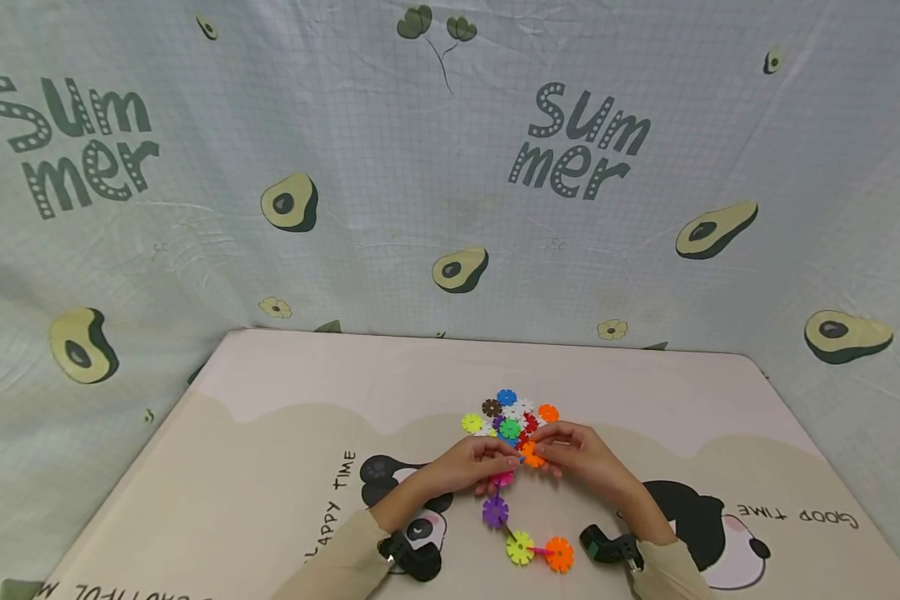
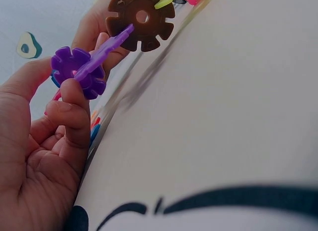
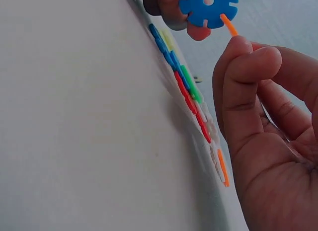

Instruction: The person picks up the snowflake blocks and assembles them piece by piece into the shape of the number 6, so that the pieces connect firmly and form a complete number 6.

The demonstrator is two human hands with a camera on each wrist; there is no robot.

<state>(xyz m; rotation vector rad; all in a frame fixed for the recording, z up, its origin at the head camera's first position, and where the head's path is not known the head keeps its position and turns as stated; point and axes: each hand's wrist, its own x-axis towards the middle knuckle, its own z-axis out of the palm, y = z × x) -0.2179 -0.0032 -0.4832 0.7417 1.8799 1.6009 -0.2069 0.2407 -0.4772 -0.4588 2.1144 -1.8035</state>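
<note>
Between both hands is a chain of notched plastic snowflake discs, raised at its far end. My left hand (image 1: 474, 463) grips the chain near a blue disc (image 3: 207, 8) and a pink disc (image 1: 503, 478). With thumb and forefinger, my right hand (image 1: 576, 454) pinches an orange disc (image 1: 532, 455). In the right wrist view, that orange disc's edge meets the blue disc's notched rim. Toward me, the chain runs through a purple disc (image 1: 495, 512), a brown disc (image 2: 130, 35) and a yellow-green disc (image 1: 520, 548) to an orange end disc (image 1: 559, 554).
Just beyond the hands, a pile of loose discs (image 1: 510, 428) in several colours lies on the table mat (image 1: 270, 450). The mat carries printed pandas and lettering. A patterned cloth (image 1: 375, 167) hangs behind the table's far edge. Each wrist wears a dark strapped device (image 1: 412, 557).
</note>
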